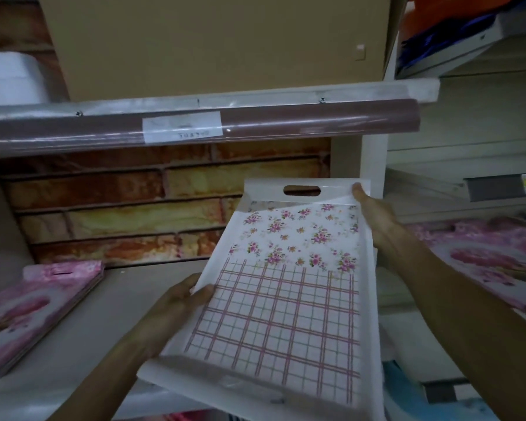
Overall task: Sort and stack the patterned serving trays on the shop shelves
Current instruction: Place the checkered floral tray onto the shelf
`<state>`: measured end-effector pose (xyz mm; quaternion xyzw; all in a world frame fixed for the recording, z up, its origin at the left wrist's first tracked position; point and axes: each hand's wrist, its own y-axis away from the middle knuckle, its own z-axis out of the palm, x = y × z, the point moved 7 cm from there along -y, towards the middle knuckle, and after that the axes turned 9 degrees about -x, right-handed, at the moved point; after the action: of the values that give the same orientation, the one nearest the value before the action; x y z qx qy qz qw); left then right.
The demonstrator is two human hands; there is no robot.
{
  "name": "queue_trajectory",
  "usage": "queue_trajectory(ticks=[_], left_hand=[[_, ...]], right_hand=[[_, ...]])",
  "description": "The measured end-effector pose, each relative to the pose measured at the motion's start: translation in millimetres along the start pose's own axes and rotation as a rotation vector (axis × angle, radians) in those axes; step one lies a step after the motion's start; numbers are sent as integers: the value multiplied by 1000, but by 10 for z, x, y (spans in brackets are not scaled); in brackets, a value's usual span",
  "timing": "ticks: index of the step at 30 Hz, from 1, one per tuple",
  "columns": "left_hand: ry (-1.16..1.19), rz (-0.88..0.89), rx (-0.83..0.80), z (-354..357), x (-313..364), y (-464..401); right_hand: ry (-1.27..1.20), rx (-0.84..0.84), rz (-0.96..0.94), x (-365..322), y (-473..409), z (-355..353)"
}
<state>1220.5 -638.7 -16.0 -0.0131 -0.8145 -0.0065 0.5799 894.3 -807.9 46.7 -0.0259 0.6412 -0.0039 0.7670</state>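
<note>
White tray (281,287) with flower print on the far half and pink check on the near half, handle slot at the far end, held in the air over the front edge of the shelf (104,302), tilted, far end higher. There may be a second tray under it; can't tell. Left hand (176,302) grips the tray's left rim near the middle, thumb on top, fingers underneath. Right hand (374,211) holds the right rim up near the far corner, fingertips curled over the edge. Pink tray stack (34,308) lies flat on the shelf, well left of the left hand. More pink trays (492,259) sit on the next shelf, right of the right arm. Brick-pattern backing (134,208) behind. Upper shelf edge carries a label (182,126).
</note>
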Motion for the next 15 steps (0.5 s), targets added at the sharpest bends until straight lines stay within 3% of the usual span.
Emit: queue_trajectory(ticks=[15], left_hand=[[149,-50,291,-77,-445,-824]], right_hand=[[456,-201,-2,624,177,251]])
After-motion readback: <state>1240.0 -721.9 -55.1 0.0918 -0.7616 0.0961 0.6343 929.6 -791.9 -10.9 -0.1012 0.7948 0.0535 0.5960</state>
